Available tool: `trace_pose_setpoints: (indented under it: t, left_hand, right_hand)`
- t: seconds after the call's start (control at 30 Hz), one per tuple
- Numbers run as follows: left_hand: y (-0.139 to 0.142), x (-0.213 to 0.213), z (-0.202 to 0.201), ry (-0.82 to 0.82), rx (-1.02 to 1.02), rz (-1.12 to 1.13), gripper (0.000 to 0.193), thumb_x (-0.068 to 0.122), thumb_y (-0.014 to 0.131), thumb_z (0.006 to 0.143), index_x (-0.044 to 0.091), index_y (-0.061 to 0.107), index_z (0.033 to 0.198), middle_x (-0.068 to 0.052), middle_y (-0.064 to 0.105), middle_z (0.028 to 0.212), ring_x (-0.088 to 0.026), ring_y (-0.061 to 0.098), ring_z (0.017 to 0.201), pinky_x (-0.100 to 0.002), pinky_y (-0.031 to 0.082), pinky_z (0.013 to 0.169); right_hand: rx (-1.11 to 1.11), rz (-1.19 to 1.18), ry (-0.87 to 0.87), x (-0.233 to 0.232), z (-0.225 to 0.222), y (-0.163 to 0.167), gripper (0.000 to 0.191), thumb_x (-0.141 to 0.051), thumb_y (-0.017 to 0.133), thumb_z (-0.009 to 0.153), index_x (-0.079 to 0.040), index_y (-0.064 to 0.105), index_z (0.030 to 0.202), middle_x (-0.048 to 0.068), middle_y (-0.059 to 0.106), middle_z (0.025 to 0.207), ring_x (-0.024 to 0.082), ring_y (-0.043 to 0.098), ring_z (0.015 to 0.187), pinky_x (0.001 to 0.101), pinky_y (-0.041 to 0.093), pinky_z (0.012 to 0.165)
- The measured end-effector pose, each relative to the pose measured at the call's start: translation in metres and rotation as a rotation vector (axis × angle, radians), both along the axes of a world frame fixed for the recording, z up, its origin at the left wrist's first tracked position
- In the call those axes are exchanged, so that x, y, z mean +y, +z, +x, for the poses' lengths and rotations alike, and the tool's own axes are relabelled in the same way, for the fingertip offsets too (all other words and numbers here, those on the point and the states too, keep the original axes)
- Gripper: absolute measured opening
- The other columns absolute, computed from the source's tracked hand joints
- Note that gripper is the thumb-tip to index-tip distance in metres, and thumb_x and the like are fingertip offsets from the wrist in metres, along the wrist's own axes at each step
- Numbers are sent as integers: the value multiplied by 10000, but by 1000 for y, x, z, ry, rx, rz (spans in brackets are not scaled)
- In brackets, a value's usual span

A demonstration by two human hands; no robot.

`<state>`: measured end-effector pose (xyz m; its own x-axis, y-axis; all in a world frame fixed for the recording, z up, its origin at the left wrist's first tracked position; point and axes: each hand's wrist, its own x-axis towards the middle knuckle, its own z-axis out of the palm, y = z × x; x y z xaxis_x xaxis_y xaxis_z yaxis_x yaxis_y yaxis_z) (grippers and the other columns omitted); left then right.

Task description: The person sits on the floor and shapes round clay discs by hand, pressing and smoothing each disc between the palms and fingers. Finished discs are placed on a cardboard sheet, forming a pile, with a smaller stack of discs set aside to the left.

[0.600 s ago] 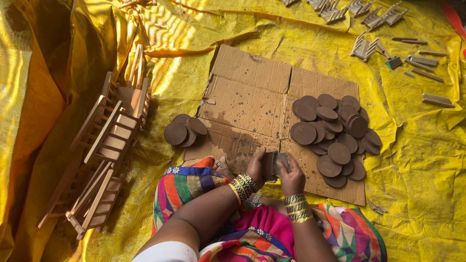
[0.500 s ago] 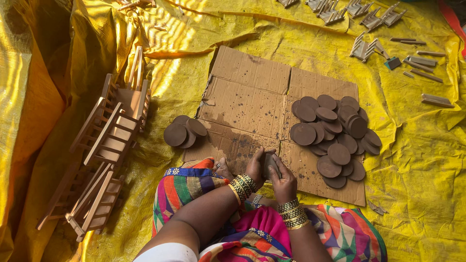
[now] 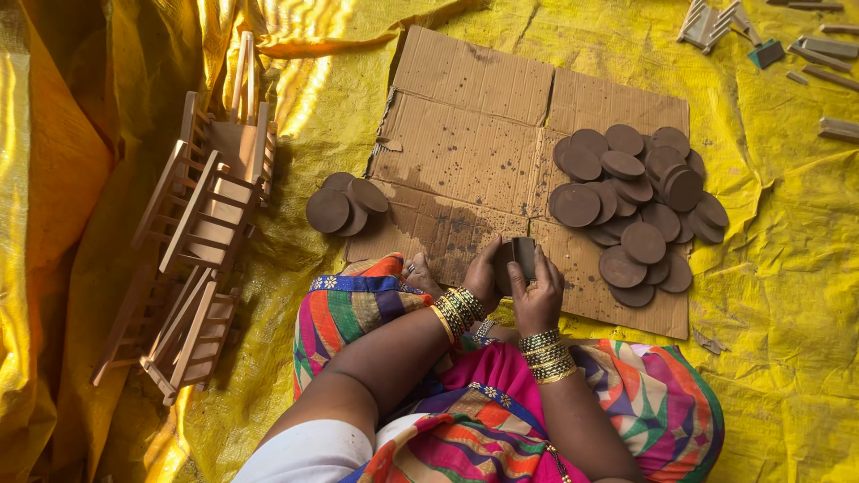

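Yellow tarp (image 3: 787,268) covers the floor under a flattened cardboard sheet (image 3: 465,152). Both hands, left (image 3: 484,275) and right (image 3: 537,300), pinch one dark round disc (image 3: 517,261) upright between curled fingers, just above the cardboard's near edge, beside a disc pile (image 3: 635,206).

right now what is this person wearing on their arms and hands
Both forearms are bare. The left hand has a thick stack of gold-coloured bangles at the wrist, with darker bands mixed in. The right hand has a similar stack of gold bangles. A short white sleeve covers the left upper arm. Any rings are too small to tell.
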<state>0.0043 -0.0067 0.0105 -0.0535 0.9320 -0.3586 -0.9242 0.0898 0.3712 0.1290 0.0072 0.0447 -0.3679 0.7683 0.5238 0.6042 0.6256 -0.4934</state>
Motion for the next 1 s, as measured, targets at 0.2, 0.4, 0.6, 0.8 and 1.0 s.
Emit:
trace_pose_setpoints:
  t: [0.2, 0.4, 0.6, 0.8, 1.0]
  left_hand:
    - [17, -3, 0, -105, 121, -13, 603, 545, 473, 1037, 46, 606, 1349, -147, 691, 1215, -284, 669, 1117, -468, 548, 994]
    - [26, -7, -2, -152, 226, -5, 636, 577, 452, 989, 109, 580, 1401, -140, 661, 1298, -281, 651, 1189, -473, 544, 1004]
    - [2, 3, 0, 10, 148, 71, 657, 554, 422, 1098, 30, 547, 1474, -204, 600, 1228, -307, 599, 1086, -489, 528, 981]
    - [-9, 7, 0, 54, 86, -22, 651, 540, 386, 1056, 28, 543, 1425, -167, 664, 1248, -260, 681, 1104, -399, 581, 983]
    - [-4, 8, -2, 45, 109, 6, 629, 536, 397, 1054, 57, 586, 1415, -137, 680, 1124, -240, 634, 1007, -427, 542, 935]
  right_hand:
    - [-54, -430, -53, 11, 2, 2, 765, -493, 575, 994, 115, 482, 1449, 299, 656, 1156, 402, 672, 1074, 463, 551, 905]
    - [-181, -63, 4, 16, 2, -19, 473, -298, 400, 1134, 38, 541, 1435, 282, 628, 1389, 422, 610, 1287, 469, 521, 1049]
    - [-67, -90, 129, -13, -9, -11, 451, -260, 448, 1083, -31, 545, 1459, 245, 625, 1397, 400, 615, 1272, 475, 547, 996]
    - [-208, -420, -51, -17, -15, 12, 428, -279, 464, 1061, -107, 561, 1441, 193, 668, 1308, 365, 690, 1149, 449, 586, 940]
    - [-61, 20, 216, -15, -13, 12, 369, -269, 483, 1101, -85, 604, 1396, 207, 720, 1280, 421, 702, 1131, 489, 573, 967]
